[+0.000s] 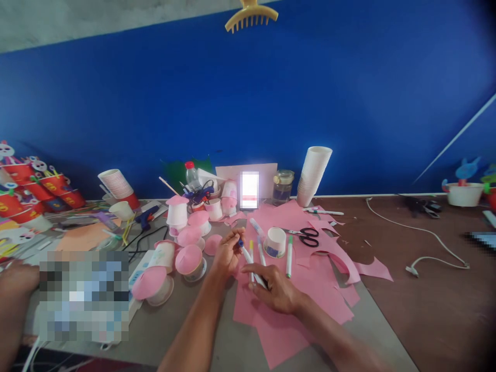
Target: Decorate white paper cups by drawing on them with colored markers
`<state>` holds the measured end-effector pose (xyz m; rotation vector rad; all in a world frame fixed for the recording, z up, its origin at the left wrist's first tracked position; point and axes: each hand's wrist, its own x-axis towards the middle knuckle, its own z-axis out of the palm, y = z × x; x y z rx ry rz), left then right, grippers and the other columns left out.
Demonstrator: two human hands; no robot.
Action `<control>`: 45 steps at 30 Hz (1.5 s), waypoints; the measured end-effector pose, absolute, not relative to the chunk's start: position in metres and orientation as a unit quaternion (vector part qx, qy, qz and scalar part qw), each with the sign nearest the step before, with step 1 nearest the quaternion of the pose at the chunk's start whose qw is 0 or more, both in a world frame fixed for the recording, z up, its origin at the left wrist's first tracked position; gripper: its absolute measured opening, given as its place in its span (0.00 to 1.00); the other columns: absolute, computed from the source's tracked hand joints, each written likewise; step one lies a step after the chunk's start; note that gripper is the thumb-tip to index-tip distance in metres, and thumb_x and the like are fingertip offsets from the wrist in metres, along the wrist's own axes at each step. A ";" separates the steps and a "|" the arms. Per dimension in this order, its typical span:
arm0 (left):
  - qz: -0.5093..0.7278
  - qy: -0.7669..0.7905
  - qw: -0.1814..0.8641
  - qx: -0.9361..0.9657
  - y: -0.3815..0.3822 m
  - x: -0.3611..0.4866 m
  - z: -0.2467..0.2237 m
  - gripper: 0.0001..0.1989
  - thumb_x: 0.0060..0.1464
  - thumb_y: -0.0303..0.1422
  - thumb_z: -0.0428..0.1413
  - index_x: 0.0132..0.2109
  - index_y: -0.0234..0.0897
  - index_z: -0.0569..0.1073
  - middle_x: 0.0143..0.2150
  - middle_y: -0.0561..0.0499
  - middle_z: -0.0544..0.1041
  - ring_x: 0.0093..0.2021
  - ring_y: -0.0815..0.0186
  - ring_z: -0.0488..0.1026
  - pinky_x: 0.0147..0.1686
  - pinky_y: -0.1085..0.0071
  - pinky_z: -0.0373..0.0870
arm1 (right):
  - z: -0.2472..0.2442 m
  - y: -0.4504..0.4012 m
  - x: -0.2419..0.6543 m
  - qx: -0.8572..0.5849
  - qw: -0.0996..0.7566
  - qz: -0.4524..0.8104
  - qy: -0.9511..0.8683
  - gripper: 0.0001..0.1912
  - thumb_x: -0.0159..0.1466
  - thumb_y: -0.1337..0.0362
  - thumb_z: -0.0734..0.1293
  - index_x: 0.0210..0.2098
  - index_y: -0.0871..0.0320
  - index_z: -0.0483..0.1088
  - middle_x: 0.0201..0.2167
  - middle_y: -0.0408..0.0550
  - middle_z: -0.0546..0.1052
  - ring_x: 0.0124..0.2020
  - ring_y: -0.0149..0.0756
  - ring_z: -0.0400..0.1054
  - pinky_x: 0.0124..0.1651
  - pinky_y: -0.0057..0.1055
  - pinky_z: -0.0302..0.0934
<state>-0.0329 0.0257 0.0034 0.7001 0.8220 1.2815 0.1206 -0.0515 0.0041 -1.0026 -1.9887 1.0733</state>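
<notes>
Left hand (pixel 231 250) pinching the blue cap (pixel 241 243) of a white felt-tip marker (pixel 247 254) at frame centre, right hand (pixel 278 289) gripping its barrel, lower end partly hidden there, pink paper (pixel 284 333) beneath, pixelated patch (pixel 83 294) obscuring lower left

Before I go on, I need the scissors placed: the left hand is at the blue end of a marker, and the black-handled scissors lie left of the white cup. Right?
Not quite: the scissors lie to the right of the white cup, as the head view shows. The left hand is indeed at the blue end of a marker.
</notes>
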 end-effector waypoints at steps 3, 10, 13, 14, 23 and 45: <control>0.568 0.373 0.660 0.320 0.024 -0.032 0.005 0.13 0.38 0.32 0.67 0.34 0.34 0.78 0.26 0.54 0.72 0.26 0.74 0.65 0.24 0.78 0.56 | 0.005 -0.051 0.121 -0.381 0.334 0.423 -0.751 0.20 0.58 0.69 0.63 0.49 0.60 0.74 0.18 0.34 0.58 0.20 0.26 0.50 0.26 0.26 0.46; 0.558 0.361 0.621 0.415 0.021 -0.032 -0.002 0.10 0.47 0.35 0.62 0.37 0.36 0.76 0.29 0.54 0.72 0.30 0.70 0.68 0.31 0.74 0.63 | 0.005 -0.050 0.123 -0.385 0.345 0.468 -0.717 0.17 0.60 0.65 0.64 0.48 0.59 0.74 0.21 0.37 0.63 0.22 0.27 0.50 0.26 0.26 0.46; 0.560 0.352 0.616 0.429 0.021 -0.030 -0.007 0.09 0.50 0.36 0.60 0.38 0.37 0.75 0.30 0.52 0.73 0.32 0.68 0.70 0.36 0.71 0.66 | 0.003 -0.048 0.124 -0.392 0.350 0.481 -0.702 0.17 0.60 0.65 0.64 0.48 0.59 0.73 0.22 0.39 0.68 0.23 0.28 0.53 0.27 0.27 0.47; 0.561 0.349 0.618 0.426 0.020 -0.029 -0.008 0.09 0.51 0.36 0.60 0.38 0.37 0.75 0.30 0.52 0.73 0.33 0.67 0.70 0.37 0.71 0.66 | 0.002 -0.048 0.124 -0.393 0.353 0.484 -0.698 0.18 0.60 0.65 0.63 0.49 0.60 0.73 0.23 0.40 0.69 0.23 0.28 0.54 0.28 0.27 0.48; 0.568 0.373 0.602 0.420 0.010 -0.017 0.000 0.08 0.53 0.35 0.58 0.39 0.37 0.75 0.38 0.50 0.76 0.33 0.68 0.74 0.39 0.69 0.70 | 0.005 -0.045 0.124 -0.414 0.360 0.489 -0.679 0.19 0.59 0.68 0.61 0.48 0.59 0.73 0.26 0.42 0.72 0.26 0.30 0.61 0.31 0.28 0.55; 0.562 0.425 0.512 0.491 -0.003 -0.008 0.002 0.10 0.58 0.39 0.55 0.41 0.40 0.77 0.48 0.45 0.78 0.36 0.62 0.78 0.38 0.66 0.72 | 0.001 -0.043 0.125 -0.421 0.352 0.372 -0.749 0.20 0.59 0.73 0.58 0.46 0.59 0.75 0.22 0.40 0.70 0.22 0.30 0.61 0.28 0.26 0.55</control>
